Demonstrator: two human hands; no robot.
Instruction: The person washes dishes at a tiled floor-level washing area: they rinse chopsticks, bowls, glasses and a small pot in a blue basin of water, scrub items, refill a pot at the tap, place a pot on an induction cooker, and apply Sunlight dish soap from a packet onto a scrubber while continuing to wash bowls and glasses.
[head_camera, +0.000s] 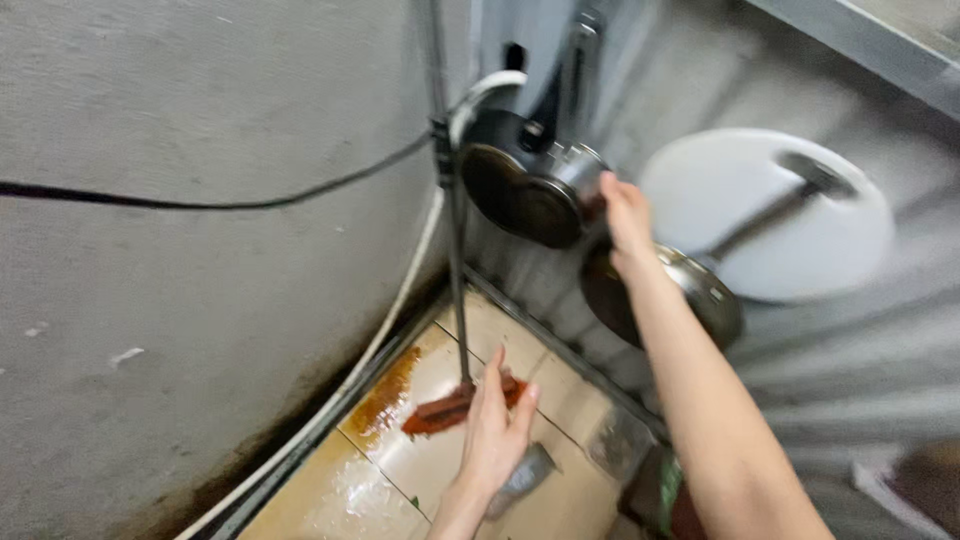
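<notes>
Right hand (625, 215): stretched far up, fingers closed on the rim of a steel pot (530, 180) tilted on its side against the wall; it looks mid-lift or mid-hang.
Next move: calls for a steady grip while the pot hangs tilted.
Left hand (495, 430): lower and nearer, open, fingers straight, holding nothing, just over a red brush (450, 408) on the wet tiles (400, 460).
Second pot (690, 295): just beneath the right wrist.
White board (760, 210): right of both pots.

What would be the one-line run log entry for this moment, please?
right hand: touching hanging steel pot | left hand: open above red broom head | floor: wet tiles
</notes>
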